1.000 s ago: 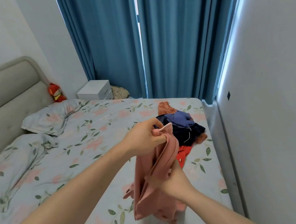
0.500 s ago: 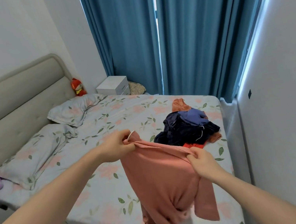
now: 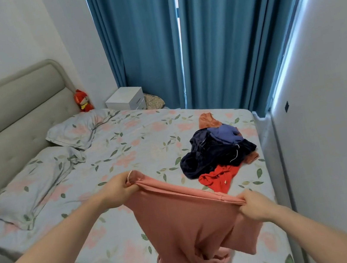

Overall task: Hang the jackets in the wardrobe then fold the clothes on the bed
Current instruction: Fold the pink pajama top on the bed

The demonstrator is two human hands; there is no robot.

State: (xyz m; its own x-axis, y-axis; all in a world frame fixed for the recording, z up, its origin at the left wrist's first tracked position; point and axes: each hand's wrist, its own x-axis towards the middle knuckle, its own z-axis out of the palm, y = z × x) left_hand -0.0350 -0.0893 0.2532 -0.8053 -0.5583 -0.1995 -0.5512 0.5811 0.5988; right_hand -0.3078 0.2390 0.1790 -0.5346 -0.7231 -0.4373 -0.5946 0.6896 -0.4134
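garment (image 3: 190, 226) over bed (image 3: 139, 150) edge | clothes pile (image 3: 217, 154) behind-right | pillows (image 3: 77, 130) left

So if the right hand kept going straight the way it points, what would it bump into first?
The right hand points up-left, along the stretched edge of the pink garment it grips. That cloth comes first, then probably the left hand holding the other end, though depth is hard to judge.

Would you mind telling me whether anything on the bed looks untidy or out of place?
Yes: an unfolded heap of clothes lies crumpled near the bed's right edge, navy, purple, orange and red tangled together. The near pillow is rumpled too. The pink garment is simply held.
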